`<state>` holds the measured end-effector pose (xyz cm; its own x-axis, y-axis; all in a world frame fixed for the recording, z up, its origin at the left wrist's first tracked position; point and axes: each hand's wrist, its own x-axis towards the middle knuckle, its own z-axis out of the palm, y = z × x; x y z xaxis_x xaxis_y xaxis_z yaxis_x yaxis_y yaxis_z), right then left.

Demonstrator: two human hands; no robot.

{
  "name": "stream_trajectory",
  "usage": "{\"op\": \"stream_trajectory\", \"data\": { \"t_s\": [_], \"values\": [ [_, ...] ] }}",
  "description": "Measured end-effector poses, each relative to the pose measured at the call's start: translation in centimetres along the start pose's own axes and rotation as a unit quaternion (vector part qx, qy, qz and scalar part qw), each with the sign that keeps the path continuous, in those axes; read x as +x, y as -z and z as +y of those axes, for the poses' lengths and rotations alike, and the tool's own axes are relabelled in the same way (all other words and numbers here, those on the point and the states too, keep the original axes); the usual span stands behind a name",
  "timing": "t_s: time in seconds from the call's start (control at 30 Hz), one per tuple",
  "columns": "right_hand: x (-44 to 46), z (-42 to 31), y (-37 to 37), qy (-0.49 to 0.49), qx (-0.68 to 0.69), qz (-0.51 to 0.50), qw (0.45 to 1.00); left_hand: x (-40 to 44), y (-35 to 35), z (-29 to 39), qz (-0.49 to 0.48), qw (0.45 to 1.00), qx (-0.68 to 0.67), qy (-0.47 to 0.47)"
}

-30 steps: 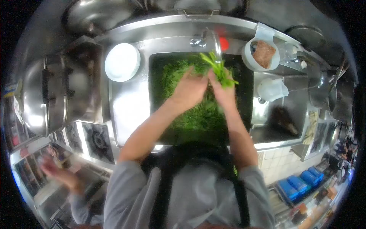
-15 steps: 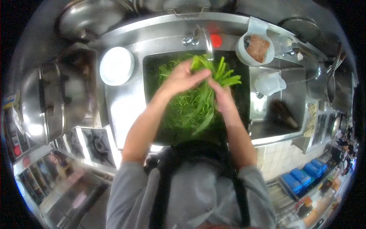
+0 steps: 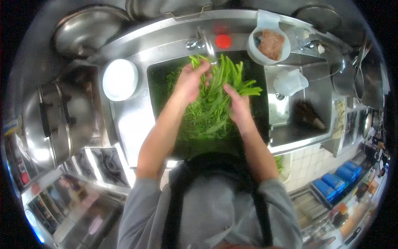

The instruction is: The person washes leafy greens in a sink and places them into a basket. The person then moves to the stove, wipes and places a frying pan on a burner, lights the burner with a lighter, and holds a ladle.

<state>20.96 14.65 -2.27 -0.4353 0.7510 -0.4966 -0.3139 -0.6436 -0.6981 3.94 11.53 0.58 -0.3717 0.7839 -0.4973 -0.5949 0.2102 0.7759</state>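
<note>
Over the dark, filled sink basin (image 3: 159, 124), my right hand (image 3: 240, 106) grips a bunch of long-stemmed leafy greens (image 3: 226, 76), thumb on top, cut stems pointing up and right. My left hand (image 3: 190, 83) is closed around a few thinner green stems (image 3: 194, 61) at the bunch's left side. More loose greens (image 3: 203, 124) fill the basin beneath both hands. Just behind the bunch, the faucet (image 3: 208, 45) reaches down toward the basin.
Stacked white plates (image 3: 120, 80) stand on the left drainboard. Right of the basin are a handled plastic container (image 3: 268, 46) with a brown block, a translucent pitcher (image 3: 291, 82) and a dark brush (image 3: 309, 113) in a second sink. A red round object (image 3: 223, 41) sits behind the faucet.
My hands have moved apart, the left one going left with a few stems. The right hand keeps the bunch, which now spreads more upright. The view has shifted slightly.
</note>
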Motion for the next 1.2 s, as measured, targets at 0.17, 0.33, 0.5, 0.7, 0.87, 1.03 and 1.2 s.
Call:
{"op": "stream_trajectory", "data": {
  "t_s": [0.17,0.33,0.5,0.7,0.87,1.03,1.2],
  "values": [
    [0.1,0.5,0.9,-0.003,-0.029,-0.022,0.999,-0.2,-0.2,-0.1,0.006,0.995,0.086,-0.051],
    [-0.1,0.6,0.4,0.031,-0.045,-0.028,0.998,-0.8,0.1,-0.8,-0.086,0.971,0.22,-0.042],
    [0.1,0.0,-0.1,0.074,-0.093,-0.097,0.988,-0.9,-0.4,-1.2,-0.063,0.995,0.081,-0.011],
    [-0.4,-0.6,-0.3,0.039,-0.149,-0.073,0.985,-0.8,0.2,0.2,0.09,0.958,0.199,-0.184],
    [-0.7,-0.1,-0.4,0.045,-0.162,-0.052,0.984,-1.9,1.4,0.0,0.09,0.838,0.407,-0.352],
    [-0.8,0.3,-0.5,0.091,-0.245,-0.069,0.963,-2.0,0.2,0.5,0.04,0.796,0.469,-0.379],
    [-1.7,-0.7,-1.0,0.064,-0.285,-0.072,0.954,-0.1,-0.2,-0.1,0.043,0.819,0.455,-0.347]
  ]
}}
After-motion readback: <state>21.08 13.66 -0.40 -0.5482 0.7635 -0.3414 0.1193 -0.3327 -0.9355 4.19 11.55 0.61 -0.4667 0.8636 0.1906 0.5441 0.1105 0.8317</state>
